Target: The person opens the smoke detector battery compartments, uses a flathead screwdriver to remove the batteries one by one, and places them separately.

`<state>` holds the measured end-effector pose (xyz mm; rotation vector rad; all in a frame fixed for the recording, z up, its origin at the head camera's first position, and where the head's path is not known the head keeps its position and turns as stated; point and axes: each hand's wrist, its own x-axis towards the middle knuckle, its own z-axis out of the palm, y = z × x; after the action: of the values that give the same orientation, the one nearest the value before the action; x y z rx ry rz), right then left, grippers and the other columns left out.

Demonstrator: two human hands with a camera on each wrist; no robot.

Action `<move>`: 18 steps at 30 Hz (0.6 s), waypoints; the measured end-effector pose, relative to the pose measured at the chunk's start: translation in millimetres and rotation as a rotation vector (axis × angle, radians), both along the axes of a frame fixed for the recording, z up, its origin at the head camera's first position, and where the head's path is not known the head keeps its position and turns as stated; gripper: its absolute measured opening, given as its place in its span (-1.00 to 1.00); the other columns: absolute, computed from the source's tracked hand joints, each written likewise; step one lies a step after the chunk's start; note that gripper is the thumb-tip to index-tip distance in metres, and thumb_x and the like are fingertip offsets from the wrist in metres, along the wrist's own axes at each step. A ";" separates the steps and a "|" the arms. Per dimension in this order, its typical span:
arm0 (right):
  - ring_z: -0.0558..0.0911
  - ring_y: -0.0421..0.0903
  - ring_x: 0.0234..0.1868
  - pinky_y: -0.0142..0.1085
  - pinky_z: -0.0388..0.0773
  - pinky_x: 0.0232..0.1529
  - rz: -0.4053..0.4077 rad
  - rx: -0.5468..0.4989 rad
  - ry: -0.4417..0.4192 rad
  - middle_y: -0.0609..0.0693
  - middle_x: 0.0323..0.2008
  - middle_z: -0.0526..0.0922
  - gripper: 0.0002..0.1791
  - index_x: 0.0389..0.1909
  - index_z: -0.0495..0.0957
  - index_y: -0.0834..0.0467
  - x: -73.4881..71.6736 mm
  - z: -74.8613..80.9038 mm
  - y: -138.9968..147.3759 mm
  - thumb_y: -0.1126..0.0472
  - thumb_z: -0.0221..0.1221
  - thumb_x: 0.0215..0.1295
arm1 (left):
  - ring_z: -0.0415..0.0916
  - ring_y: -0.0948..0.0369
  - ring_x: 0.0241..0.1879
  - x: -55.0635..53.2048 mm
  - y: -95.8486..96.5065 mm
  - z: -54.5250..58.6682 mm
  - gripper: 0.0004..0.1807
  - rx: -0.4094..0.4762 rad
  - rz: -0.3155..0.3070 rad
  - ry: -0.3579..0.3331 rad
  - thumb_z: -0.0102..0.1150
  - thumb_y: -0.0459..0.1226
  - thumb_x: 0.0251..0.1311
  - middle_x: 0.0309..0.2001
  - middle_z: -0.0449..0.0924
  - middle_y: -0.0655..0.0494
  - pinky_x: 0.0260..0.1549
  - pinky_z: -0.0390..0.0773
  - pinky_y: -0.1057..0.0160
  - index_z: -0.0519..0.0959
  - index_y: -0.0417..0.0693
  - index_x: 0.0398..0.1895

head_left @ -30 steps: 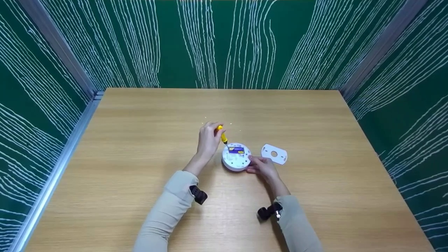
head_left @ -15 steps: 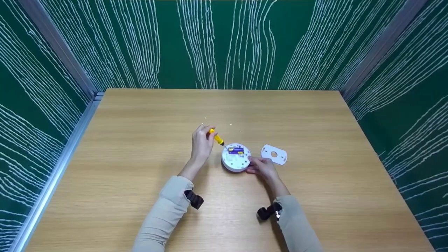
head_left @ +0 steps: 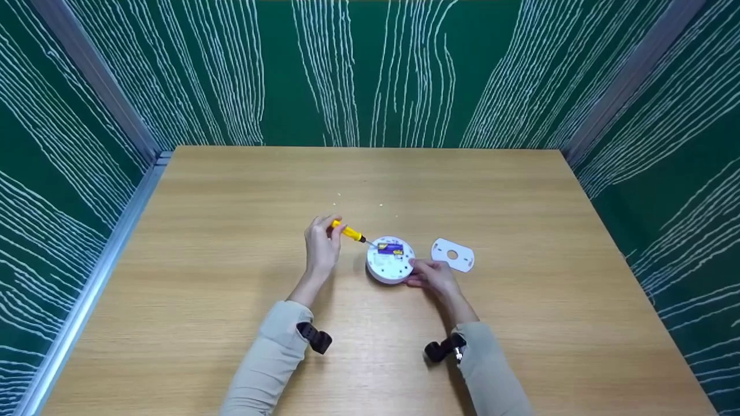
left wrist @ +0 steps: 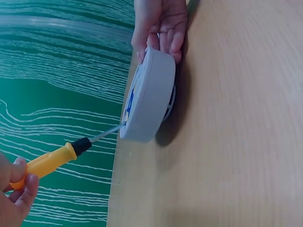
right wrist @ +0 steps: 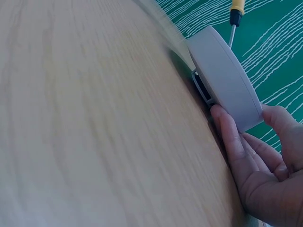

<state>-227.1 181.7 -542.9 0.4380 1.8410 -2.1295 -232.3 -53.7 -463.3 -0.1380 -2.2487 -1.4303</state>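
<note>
A round white smoke detector (head_left: pixel 391 267) lies face-down near the middle of the table, its battery bay upward with blue-and-yellow batteries (head_left: pixel 390 248) inside. My left hand (head_left: pixel 321 245) pinches the yellow handle of a screwdriver (head_left: pixel 349 232). The screwdriver slants down to the right, its tip at the left end of the batteries; in the left wrist view the metal shaft (left wrist: pixel 106 133) reaches the bay's edge. My right hand (head_left: pixel 435 275) grips the detector's right rim, thumb on top and fingers below, as the right wrist view shows. A raised slotted part (right wrist: pixel 202 87) juts from the detector's underside.
A white mounting plate (head_left: pixel 462 263) with a round centre hole lies on the wooden table (head_left: pixel 497 196), just right of the detector. Tiny pale specks lie beyond my left hand. Green walls with white lines surround the table's back and sides.
My left hand has moved left and toward me, tipping the screwdriver from steep to a low slant while its tip stays at the batteries. My right hand and the smoke detector have hardly moved.
</note>
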 end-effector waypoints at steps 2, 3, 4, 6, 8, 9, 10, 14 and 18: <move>0.62 -0.04 -0.51 -0.29 0.59 -0.38 -0.006 0.001 -0.006 0.15 -0.52 0.60 -0.63 -0.08 0.38 0.52 0.0 0.2 -0.2 0.34 0.09 0.17 | 0.45 0.13 -0.46 1.1 -2.7 -3.2 -0.82 0.009 0.014 0.011 0.17 -0.45 0.03 -0.38 0.52 -0.15 -0.49 0.52 0.35 0.57 -0.41 -0.29; 0.62 -0.04 -0.51 -0.29 0.59 -0.38 -0.006 0.000 -0.006 0.14 -0.52 0.60 -0.64 -0.08 0.38 0.52 0.1 0.3 -0.4 0.33 0.09 0.17 | 0.45 0.13 -0.47 2.0 -4.0 -4.3 -0.82 0.007 0.022 0.018 0.17 -0.44 0.03 -0.39 0.52 -0.15 -0.49 0.52 0.34 0.57 -0.41 -0.30; 0.62 -0.04 -0.51 -0.29 0.59 -0.38 -0.002 -0.003 0.000 0.14 -0.52 0.60 -0.63 -0.07 0.37 0.53 0.2 0.0 -0.3 0.33 0.08 0.18 | 0.45 0.13 -0.48 2.6 -4.9 -5.5 -0.83 0.006 0.030 0.023 0.18 -0.43 0.02 -0.40 0.52 -0.14 -0.49 0.52 0.33 0.58 -0.40 -0.31; 0.62 -0.04 -0.50 -0.29 0.59 -0.39 -0.001 -0.009 0.007 0.13 -0.53 0.60 -0.62 -0.07 0.36 0.54 0.4 -0.6 -0.4 0.33 0.08 0.18 | 0.45 0.12 -0.48 3.9 -6.4 -7.7 -0.83 0.010 0.046 0.029 0.19 -0.43 0.01 -0.40 0.53 -0.14 -0.49 0.52 0.32 0.58 -0.40 -0.33; 0.62 -0.04 -0.50 -0.29 0.59 -0.40 -0.003 -0.017 0.014 0.13 -0.53 0.59 -0.61 -0.06 0.36 0.55 0.5 -1.4 -0.7 0.33 0.08 0.18 | 0.46 0.11 -0.48 5.2 -7.4 -9.8 -0.84 0.026 0.052 0.023 0.20 -0.45 0.00 -0.40 0.53 -0.15 -0.49 0.53 0.31 0.58 -0.40 -0.33; 0.62 -0.04 -0.50 -0.29 0.59 -0.40 -0.004 -0.019 0.017 0.13 -0.54 0.59 -0.61 -0.06 0.35 0.56 0.7 -1.8 -0.8 0.33 0.08 0.18 | 0.46 0.11 -0.48 5.9 -7.9 -10.7 -0.84 0.031 0.056 0.021 0.20 -0.45 -0.01 -0.39 0.53 -0.15 -0.49 0.53 0.32 0.58 -0.40 -0.34; 0.62 -0.04 -0.50 -0.29 0.59 -0.40 -0.004 -0.019 0.020 0.13 -0.54 0.59 -0.61 -0.06 0.35 0.56 0.8 -2.2 -0.9 0.33 0.07 0.19 | 0.46 0.11 -0.48 6.2 -8.2 -11.9 -0.84 0.038 0.059 0.017 0.20 -0.46 -0.01 -0.39 0.53 -0.15 -0.49 0.53 0.32 0.58 -0.40 -0.34; 0.62 -0.04 -0.50 -0.30 0.59 -0.39 -0.015 -0.007 0.013 0.14 -0.54 0.59 -0.62 -0.07 0.36 0.55 0.4 -3.1 -1.4 0.33 0.07 0.19 | 0.44 0.13 -0.49 7.4 -9.7 -16.1 -0.86 0.054 0.070 0.007 0.19 -0.48 -0.01 -0.42 0.52 -0.12 -0.49 0.52 0.33 0.58 -0.38 -0.34; 0.62 -0.03 -0.50 -0.29 0.59 -0.39 -0.022 -0.001 0.006 0.16 -0.53 0.60 -0.61 -0.07 0.36 0.55 -0.7 -3.3 -1.9 0.33 0.07 0.18 | 0.44 0.14 -0.50 7.5 -10.5 -18.0 -0.86 0.057 0.081 0.009 0.19 -0.47 -0.02 -0.44 0.51 -0.12 -0.51 0.51 0.35 0.58 -0.38 -0.34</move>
<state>-227.8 179.8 -546.1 0.4543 1.8461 -2.1487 -224.9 -64.2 -481.3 -0.0340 -2.1783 -1.4469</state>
